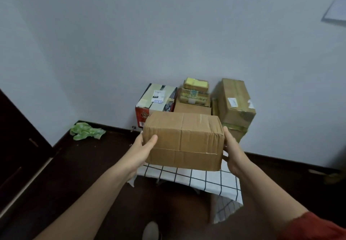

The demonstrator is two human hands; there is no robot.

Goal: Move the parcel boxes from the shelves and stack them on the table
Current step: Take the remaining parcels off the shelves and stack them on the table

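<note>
I hold a plain brown taped parcel box (184, 140) between both hands, just above the near part of a small table covered with a white black-checked cloth (202, 180). My left hand (144, 148) grips its left end, thumb on the front face. My right hand (233, 152) clasps its right end. Behind it on the table stand a red and black box with a white label (156, 102), a flat brown box (192, 107) carrying two small yellow-taped parcels (194, 91), and a tall brown box with green tape (235, 105) against the wall.
A grey wall rises right behind the table. Dark floor surrounds it, with a crumpled green cloth (86, 131) in the left corner and dark furniture (16, 146) along the left. My shoe (150, 230) shows at the bottom.
</note>
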